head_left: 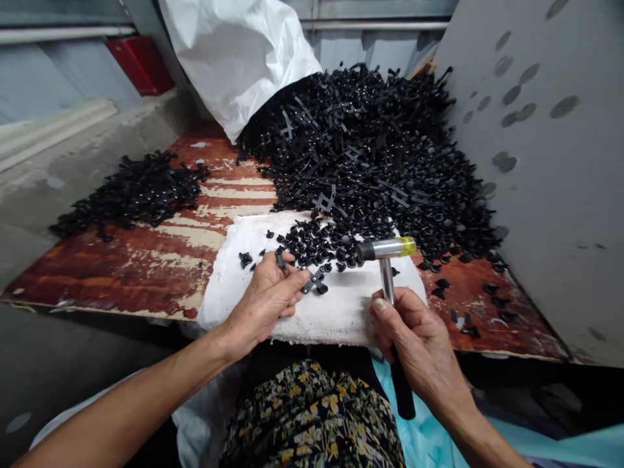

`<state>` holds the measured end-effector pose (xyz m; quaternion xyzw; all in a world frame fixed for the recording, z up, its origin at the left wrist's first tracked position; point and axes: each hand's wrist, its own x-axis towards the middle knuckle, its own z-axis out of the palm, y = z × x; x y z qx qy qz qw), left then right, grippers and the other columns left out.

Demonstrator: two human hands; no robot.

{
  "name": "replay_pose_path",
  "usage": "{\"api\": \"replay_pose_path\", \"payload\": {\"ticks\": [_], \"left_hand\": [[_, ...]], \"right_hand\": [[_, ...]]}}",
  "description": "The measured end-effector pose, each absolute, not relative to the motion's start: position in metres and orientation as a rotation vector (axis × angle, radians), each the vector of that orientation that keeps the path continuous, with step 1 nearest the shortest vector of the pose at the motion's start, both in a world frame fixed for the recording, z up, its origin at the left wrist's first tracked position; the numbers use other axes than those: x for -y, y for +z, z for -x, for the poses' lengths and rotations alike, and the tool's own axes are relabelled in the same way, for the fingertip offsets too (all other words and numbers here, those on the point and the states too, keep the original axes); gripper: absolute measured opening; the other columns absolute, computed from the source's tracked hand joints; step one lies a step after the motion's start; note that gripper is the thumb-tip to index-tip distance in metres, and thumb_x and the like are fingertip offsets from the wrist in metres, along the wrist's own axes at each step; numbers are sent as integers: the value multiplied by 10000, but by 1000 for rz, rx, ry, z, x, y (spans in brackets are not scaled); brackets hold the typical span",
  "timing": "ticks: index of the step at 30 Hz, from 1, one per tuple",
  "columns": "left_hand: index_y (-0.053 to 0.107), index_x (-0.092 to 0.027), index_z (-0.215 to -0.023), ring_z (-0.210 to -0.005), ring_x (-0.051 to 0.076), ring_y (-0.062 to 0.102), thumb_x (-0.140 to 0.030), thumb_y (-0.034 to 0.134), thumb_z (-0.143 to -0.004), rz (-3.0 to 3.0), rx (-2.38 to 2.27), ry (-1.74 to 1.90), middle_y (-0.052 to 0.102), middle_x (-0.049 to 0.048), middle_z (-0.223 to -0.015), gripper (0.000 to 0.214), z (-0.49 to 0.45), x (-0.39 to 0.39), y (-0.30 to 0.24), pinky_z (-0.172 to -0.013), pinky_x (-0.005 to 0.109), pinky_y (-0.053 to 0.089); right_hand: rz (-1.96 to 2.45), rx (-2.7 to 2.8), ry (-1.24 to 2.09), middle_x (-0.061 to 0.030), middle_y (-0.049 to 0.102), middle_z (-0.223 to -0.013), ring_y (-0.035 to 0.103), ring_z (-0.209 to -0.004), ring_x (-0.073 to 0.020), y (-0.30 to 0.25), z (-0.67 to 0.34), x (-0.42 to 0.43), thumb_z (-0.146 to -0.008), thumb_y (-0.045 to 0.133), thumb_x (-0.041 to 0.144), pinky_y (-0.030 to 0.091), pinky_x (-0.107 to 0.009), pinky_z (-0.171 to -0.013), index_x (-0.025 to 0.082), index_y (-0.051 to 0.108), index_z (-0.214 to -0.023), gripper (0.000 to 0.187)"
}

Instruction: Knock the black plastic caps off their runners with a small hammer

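My right hand [414, 338] is closed round the shaft of a small hammer [387, 250], whose metal head with a black end and a yellow end hovers over a white cloth pad [341, 312]. My left hand [268, 296] rests on the pad with its fingers pinched on a black plastic cluster piece [314, 283]. Several small black caps [316, 244] lie loose on the pad just beyond both hands.
A large heap of black plastic parts [370, 149] spills from a white sack [234, 58] at the back. A smaller pile [131, 192] lies at the left of the worn red board [146, 260]. A grey panel [550, 175] stands to the right.
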<state>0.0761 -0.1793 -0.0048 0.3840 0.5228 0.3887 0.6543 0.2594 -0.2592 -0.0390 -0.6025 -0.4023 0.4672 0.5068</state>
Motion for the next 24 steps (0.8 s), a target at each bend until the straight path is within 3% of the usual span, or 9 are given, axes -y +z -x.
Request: {"api": "replay_pose_path", "payload": {"ticks": [18,24], "left_hand": [[376,-228,-883,-303,4,272,-123,687,-726,-909,-1313,805,399,-142,-496,365,-78,171,1,-317,116,158],[373,-227,-886,-285,6,265,-86,610,-797,-882,-1352,778,403,-137,-500,290,-81,170,7,-304,115,158]], "right_hand": [[1464,949,1162,96,379,-500,321,-398,-73,-36,-258,259,-823,627,538,267,-191,-360,216,543,-822,333],[1472,943,1158,94,391,-485,323,-381,-75,-35,-257,257,-814,634,532,261,-196,-351,216,545,-817,328]]}}
